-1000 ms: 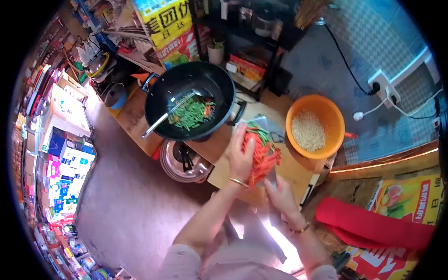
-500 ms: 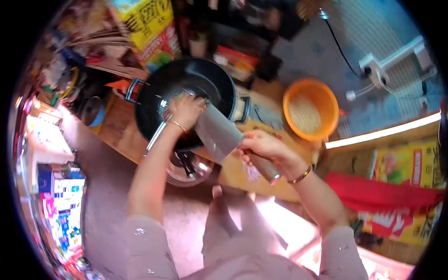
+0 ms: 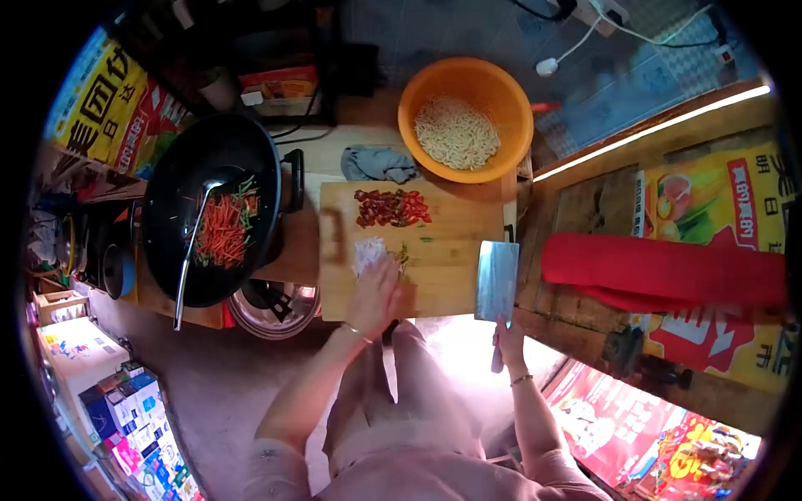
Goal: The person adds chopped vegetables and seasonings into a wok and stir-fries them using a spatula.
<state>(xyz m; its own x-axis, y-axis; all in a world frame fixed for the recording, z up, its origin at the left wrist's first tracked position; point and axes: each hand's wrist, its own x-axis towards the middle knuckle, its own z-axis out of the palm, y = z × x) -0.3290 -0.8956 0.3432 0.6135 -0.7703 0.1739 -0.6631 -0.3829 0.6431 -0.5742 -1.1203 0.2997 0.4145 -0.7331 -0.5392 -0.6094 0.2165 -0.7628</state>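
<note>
My right hand (image 3: 510, 341) grips the handle of a cleaver (image 3: 498, 280), its broad blade pointing up over the right edge of a wooden cutting board (image 3: 455, 288). Fingers stretched out, my left hand (image 3: 376, 299) lies on the board against a small pile of pale, thinly sliced vegetable (image 3: 368, 253). Beside its fingertips are some yellow-green bits (image 3: 403, 257). Chopped red peppers (image 3: 391, 208) sit farther back on the board. To the left, a black wok (image 3: 171, 179) holds shredded orange and green vegetables (image 3: 225, 225) and a long-handled metal utensil (image 3: 191, 259).
An orange basin (image 3: 518, 138) of pale noodle-like pieces stands behind the board. A grey cloth (image 3: 378, 164) lies near it. Below the wok is a metal bowl (image 3: 242, 313). Red cloth (image 3: 660, 271) covers part of the right-hand wooden surface.
My left hand has left the wok and come down on the pale slices on the board. My right hand has carried the cleaver from the wok's rim to the board's right side. The view has shifted.
</note>
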